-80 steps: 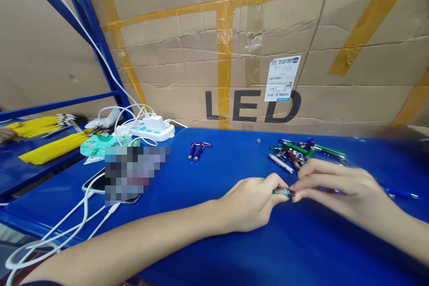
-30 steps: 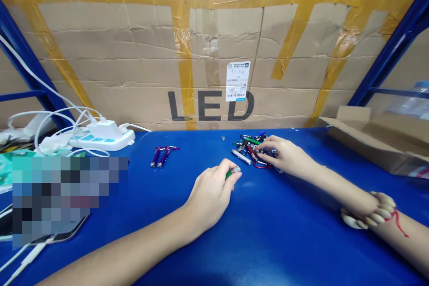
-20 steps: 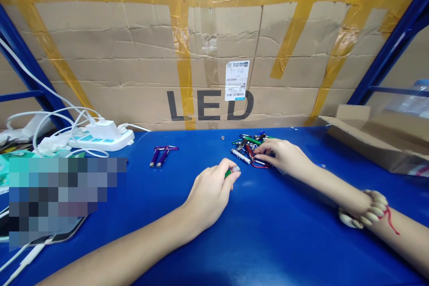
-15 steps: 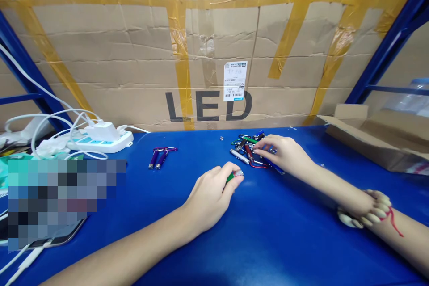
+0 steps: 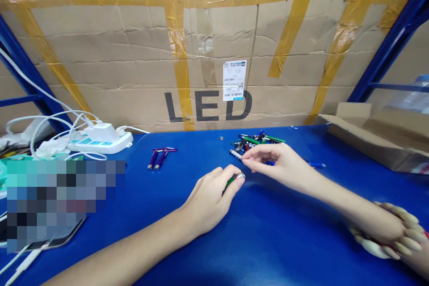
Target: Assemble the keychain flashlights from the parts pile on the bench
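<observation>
My left hand [image 5: 211, 201] is closed round a small green flashlight [image 5: 230, 182], its ridged silver end sticking out between thumb and forefinger. To the right, the thumb and fingertips of my right hand [image 5: 268, 161] are pinched together, covering one end of a silver mini flashlight [image 5: 235, 154]. What lies between those fingertips is hidden. Behind that hand is a pile of slim keychain flashlights [image 5: 250, 140] in green, blue, red and black, some with carabiner clips. Two purple flashlights [image 5: 157, 159] with a purple clip lie together on the left.
A tiny metal piece [image 5: 221, 138] lies near the back of the blue table [image 5: 268, 241]. A blue pen-like piece [image 5: 317, 164] is beyond my right forearm. A white power strip [image 5: 125, 140] with cables and a phone [image 5: 69, 234] stand left, an open cardboard box [image 5: 362, 143] right.
My right hand has moved left and nearer, from the pile to the silver flashlight. A blue piece now shows beyond my right forearm. My left hand has barely moved.
</observation>
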A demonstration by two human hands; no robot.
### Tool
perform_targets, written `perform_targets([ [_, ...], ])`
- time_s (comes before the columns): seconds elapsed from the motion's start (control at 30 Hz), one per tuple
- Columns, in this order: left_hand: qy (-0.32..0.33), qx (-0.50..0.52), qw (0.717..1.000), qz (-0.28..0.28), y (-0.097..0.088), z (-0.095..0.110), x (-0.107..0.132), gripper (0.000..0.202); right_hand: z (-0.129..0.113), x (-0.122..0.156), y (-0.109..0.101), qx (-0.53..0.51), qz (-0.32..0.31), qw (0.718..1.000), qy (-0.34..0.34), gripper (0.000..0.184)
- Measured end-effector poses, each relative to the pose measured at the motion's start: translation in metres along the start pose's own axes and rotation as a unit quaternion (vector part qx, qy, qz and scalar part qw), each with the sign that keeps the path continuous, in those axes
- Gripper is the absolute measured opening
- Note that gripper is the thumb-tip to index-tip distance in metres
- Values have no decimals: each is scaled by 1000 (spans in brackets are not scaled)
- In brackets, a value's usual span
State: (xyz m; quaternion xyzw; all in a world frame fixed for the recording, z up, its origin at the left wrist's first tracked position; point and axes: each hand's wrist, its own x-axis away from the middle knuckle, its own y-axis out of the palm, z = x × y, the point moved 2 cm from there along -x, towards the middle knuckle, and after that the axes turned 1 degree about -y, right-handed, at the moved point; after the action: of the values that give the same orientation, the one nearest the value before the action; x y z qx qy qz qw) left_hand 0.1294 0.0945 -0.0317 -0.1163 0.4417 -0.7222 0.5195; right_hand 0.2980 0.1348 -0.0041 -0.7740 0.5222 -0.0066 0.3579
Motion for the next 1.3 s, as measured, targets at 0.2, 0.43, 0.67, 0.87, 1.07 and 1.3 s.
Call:
perform_targets([
  [0.2, 21, 12, 1000, -1, 1, -2, -1, 24, -2, 4, 4, -50, -50, 997, 37, 27],
  [0.43, 21, 47, 999, 6, 0, -3, -2, 21, 6, 4, 5, -150, -58, 985, 53, 24],
  [0.67, 15, 51, 999, 5, -1, -2, -1, 22, 3, 4, 6, -185, -70, 974, 108, 23],
  [0.87, 8, 26, 1000, 4, -3, -2, -2, 23, 9, 5, 5, -172, -77, 972, 143, 36],
  [1.07, -2, 27, 1000, 6, -3, -1, -1, 20, 15, 3, 8, -168, -97, 971, 138, 29],
  [1.3, -32, 53, 998, 12, -1, -6, -2, 23, 9, 3, 10, -176, -69, 967, 171, 28],
])
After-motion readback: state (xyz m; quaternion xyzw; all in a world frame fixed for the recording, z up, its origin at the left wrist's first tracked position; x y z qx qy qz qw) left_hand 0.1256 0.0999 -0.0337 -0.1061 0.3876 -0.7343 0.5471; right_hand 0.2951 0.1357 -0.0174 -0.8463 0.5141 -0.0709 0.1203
